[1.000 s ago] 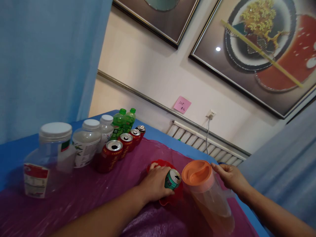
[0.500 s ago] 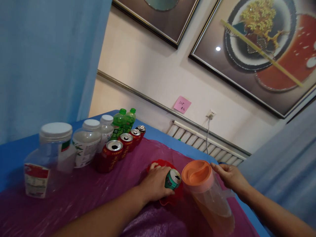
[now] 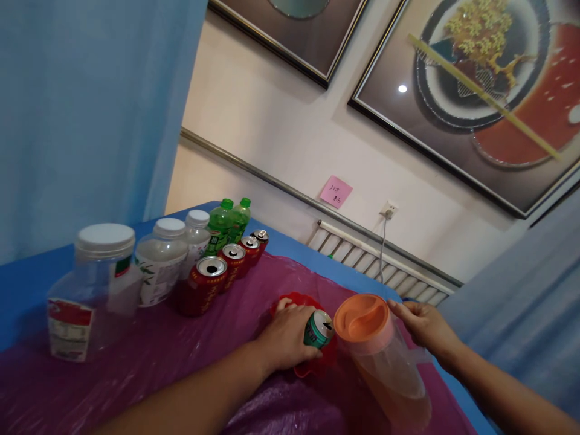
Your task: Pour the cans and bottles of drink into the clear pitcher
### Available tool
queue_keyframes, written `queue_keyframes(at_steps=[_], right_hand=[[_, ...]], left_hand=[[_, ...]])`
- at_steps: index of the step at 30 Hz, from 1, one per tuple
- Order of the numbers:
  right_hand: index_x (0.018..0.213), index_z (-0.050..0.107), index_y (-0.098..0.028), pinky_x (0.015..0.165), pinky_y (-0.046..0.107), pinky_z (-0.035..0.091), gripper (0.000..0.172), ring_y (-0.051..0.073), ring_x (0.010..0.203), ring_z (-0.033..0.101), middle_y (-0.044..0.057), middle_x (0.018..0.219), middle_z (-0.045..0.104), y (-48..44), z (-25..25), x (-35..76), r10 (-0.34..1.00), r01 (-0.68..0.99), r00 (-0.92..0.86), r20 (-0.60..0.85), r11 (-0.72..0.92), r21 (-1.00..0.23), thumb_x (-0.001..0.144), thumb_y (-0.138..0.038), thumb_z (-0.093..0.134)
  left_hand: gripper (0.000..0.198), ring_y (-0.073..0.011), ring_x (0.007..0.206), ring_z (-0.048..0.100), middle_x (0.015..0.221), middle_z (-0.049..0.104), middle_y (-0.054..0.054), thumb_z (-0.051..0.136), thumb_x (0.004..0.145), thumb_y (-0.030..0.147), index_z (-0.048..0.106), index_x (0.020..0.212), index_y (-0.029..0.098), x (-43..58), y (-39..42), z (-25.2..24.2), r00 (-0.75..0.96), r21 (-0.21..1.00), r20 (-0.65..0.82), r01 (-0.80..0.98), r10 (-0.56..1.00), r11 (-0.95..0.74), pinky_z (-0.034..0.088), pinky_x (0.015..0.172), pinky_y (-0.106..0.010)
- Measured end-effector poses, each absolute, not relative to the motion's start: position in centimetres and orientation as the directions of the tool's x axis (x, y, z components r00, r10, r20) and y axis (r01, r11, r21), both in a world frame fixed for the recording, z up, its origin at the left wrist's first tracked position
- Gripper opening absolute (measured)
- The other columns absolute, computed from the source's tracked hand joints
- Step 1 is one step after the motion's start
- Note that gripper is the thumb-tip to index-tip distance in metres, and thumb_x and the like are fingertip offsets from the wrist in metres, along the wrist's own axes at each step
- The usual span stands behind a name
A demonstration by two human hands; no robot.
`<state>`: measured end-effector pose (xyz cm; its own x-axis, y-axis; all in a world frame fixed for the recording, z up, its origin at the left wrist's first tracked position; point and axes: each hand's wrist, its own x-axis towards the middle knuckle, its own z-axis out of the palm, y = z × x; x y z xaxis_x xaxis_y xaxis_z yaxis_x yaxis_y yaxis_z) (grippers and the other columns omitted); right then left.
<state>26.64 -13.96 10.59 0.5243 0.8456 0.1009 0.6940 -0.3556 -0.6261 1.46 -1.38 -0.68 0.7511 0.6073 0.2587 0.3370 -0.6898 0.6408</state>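
My left hand (image 3: pixel 290 335) is wrapped round a green can (image 3: pixel 318 330) with an opened top, over a red scalloped dish (image 3: pixel 301 370). Just right of the can stands a clear pitcher (image 3: pixel 389 374) with an orange lid (image 3: pixel 362 318) and amber liquid inside; it looks tilted in this slanted view. The fingers of my right hand (image 3: pixel 421 323) are closed at the pitcher's handle side, by the lid's right edge. Part of the handle shows below them.
Red cans (image 3: pixel 206 287) stand in a row at the left, beside green bottles (image 3: pixel 220 226) and clear white-capped jars (image 3: pixel 106 278). Purple sheeting (image 3: pixel 181 362) covers the blue table (image 3: pixel 281 246). A radiator (image 3: pixel 344 244) is behind.
The view has shifted very slightly. Both hands, the green can and the pitcher keep the same places relative to one another.
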Motion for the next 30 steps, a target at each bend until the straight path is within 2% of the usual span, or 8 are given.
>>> queue_keyframes(at_steps=[9,16,21,26,30], right_hand=[[0.054,0.029,-0.027,0.045,0.026,0.019,0.063,0.010,0.049,0.022,-0.007,0.050,0.024,-14.0,10.6,26.4,0.834,0.688,0.542,0.099,-0.373,-0.622,0.064,-0.085,0.052],[0.053,0.030,-0.027,0.046,0.026,0.021,0.062,0.010,0.047,0.025,-0.007,0.049,0.026,-14.0,10.3,26.8,0.841,0.681,0.532,0.094,-0.360,-0.637,0.067,-0.082,0.054],[0.052,0.031,-0.027,0.046,0.027,0.023,0.062,0.010,0.045,0.027,-0.006,0.046,0.029,-14.1,10.0,26.5,0.840,0.658,0.533,0.104,-0.334,-0.675,0.067,-0.082,0.055],[0.050,0.034,-0.026,0.047,0.027,0.026,0.061,0.010,0.045,0.031,-0.005,0.045,0.034,-14.3,9.5,27.4,0.824,0.643,0.536,0.182,-0.259,-0.721,0.069,-0.079,0.059],[0.051,0.041,-0.024,0.048,0.027,0.029,0.061,0.011,0.045,0.034,-0.006,0.044,0.038,-14.2,9.0,29.2,0.773,0.553,0.584,0.247,-0.157,-0.818,0.074,-0.076,0.063]], left_hand=[[0.056,-0.0341,0.112,0.062,0.116,0.072,-0.004,0.084,0.063,0.042,0.067,0.115,0.029,1.5,-1.3,-0.8,0.749,0.646,0.273,0.322,0.604,-0.692,0.030,0.112,-0.052],[0.059,-0.0351,0.114,0.062,0.117,0.072,-0.004,0.085,0.063,0.041,0.066,0.117,0.029,1.4,-1.3,-0.7,0.742,0.665,0.272,0.315,0.612,-0.677,0.028,0.114,-0.055],[0.057,-0.0331,0.114,0.062,0.118,0.072,-0.003,0.084,0.064,0.039,0.065,0.117,0.028,1.4,-1.4,-0.5,0.739,0.674,0.276,0.306,0.614,-0.672,0.027,0.113,-0.054],[0.058,-0.0321,0.111,0.062,0.114,0.073,-0.003,0.088,0.061,0.040,0.066,0.113,0.028,1.5,-1.2,-0.6,0.714,0.683,0.310,0.292,0.628,-0.669,0.028,0.112,-0.053],[0.060,-0.0309,0.114,0.062,0.117,0.073,-0.004,0.088,0.061,0.038,0.065,0.115,0.027,1.5,-1.1,-0.3,0.701,0.683,0.328,0.287,0.633,-0.672,0.027,0.114,-0.051]])
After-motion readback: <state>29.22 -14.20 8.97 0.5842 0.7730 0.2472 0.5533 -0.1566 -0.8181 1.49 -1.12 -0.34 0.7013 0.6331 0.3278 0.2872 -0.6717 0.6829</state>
